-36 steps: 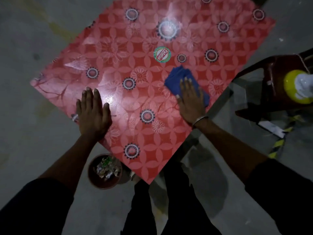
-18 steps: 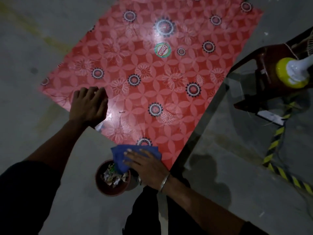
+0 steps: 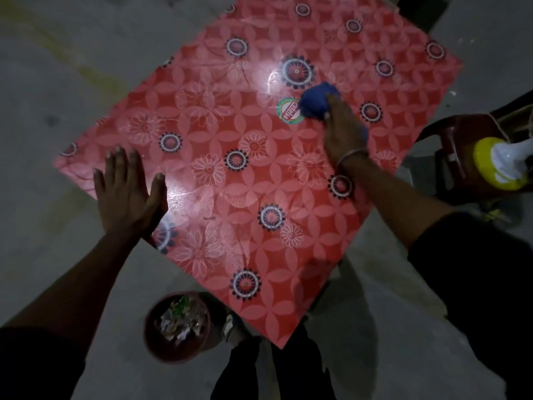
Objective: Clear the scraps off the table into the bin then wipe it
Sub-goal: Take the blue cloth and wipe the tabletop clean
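Note:
A red table (image 3: 236, 134) with a floral pattern fills the middle of the head view. My right hand (image 3: 341, 131) presses a bunched blue cloth (image 3: 315, 101) onto the tabletop, beside a round green sticker (image 3: 290, 111). My left hand (image 3: 127, 192) lies flat, fingers apart, on the table's left edge and holds nothing. A round brown bin (image 3: 176, 327) with crumpled paper scraps (image 3: 180, 320) inside stands on the floor under the table's near corner. One tiny dark speck (image 3: 209, 217) lies on the tabletop.
A dark red plastic chair (image 3: 461, 140) stands right of the table, with a yellow and white object (image 3: 501, 163) on it. The floor (image 3: 57, 67) is grey concrete. My dark trouser legs (image 3: 274, 370) stand at the table's near corner.
My right hand carried the blue cloth from over the bin back up onto the table's far middle. My left hand uncurled and now lies flat on the left edge.

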